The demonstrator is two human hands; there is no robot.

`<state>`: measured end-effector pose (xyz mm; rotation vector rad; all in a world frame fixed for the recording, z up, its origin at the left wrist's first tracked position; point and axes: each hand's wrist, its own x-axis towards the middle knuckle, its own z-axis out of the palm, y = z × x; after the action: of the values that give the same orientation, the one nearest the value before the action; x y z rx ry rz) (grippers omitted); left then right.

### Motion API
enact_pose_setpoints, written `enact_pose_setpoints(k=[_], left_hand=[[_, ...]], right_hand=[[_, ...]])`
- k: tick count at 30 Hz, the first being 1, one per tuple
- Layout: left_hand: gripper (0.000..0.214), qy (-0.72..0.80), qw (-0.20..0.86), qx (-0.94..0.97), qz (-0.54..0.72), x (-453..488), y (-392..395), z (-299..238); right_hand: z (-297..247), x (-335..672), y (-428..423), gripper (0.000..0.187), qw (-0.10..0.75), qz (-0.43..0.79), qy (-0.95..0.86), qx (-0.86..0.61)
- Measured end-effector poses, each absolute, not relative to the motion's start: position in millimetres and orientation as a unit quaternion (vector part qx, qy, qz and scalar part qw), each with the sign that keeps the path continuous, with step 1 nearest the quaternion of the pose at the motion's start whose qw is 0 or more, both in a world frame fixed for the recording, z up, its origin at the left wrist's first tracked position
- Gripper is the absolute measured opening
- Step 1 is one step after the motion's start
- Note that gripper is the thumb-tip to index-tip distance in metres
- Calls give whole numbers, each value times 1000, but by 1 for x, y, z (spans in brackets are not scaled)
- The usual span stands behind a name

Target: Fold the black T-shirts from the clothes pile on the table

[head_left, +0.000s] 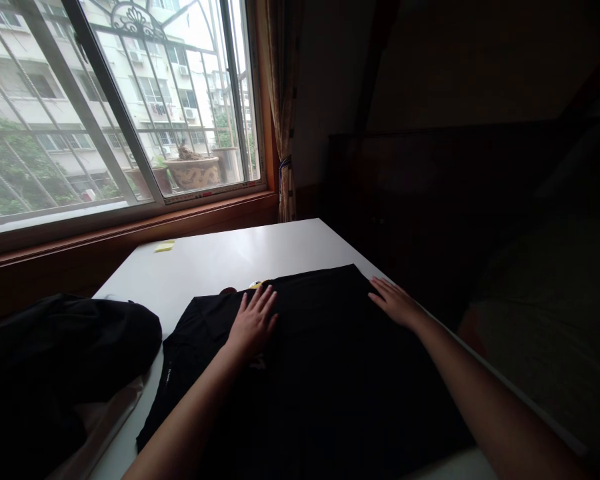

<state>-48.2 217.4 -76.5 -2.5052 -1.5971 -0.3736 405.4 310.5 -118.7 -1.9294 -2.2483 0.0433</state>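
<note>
A black garment, seemingly a T-shirt [320,360], lies spread out flat on a white table [280,243]. My left hand [253,320] rests flat on its upper part, fingers apart. At the far right corner of the cloth, my right hand [395,301] lies with its fingers stretched out, by the table's right edge. Neither hand grips anything. A small white print [257,361] shows beside my left wrist, partly covered by the arm. Just past the cloth's far edge, a yellow and white item [255,285] and a dark round item [228,291] peek out.
A heap of dark cloth [70,353] lies at the left, over a pale fabric [110,420]. Yellow sticky notes [165,246] sit near the table's far left corner. Beyond are a barred window [145,100] and a tied curtain [283,133]. The right side is dark.
</note>
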Motion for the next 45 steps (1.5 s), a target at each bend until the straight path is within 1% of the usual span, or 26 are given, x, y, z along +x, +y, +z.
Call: enact_pose_setpoints(k=[2, 5, 11, 17, 22, 29, 37, 45], left_hand=[[57, -483, 54, -868, -105, -37, 198, -83], [62, -459, 29, -883, -96, -29, 170, -90], [63, -463, 29, -882, -82, -56, 136, -86], [66, -494, 41, -866, -72, -96, 117, -85], [68, -489, 44, -868, -70, -121, 100, -81], [68, -479, 51, -874, -61, -130, 93, -79], [65, -460, 42, -884, -73, -126, 91, -77], [57, -515, 22, -851, -99, -152, 103, -82]], right_hand=[[-119, 405, 311, 68, 88, 14, -756, -649], [-117, 404, 310, 69, 80, 23, -752, -654], [-111, 401, 306, 71, 71, 41, -749, -658], [-111, 401, 306, 69, 88, 36, -752, -653], [-112, 402, 305, 67, 102, 31, -753, -650], [-119, 406, 312, 65, 121, 10, -761, -637], [-128, 413, 313, 59, 175, 4, -762, -624], [-126, 411, 311, 55, 217, 7, -749, -626]])
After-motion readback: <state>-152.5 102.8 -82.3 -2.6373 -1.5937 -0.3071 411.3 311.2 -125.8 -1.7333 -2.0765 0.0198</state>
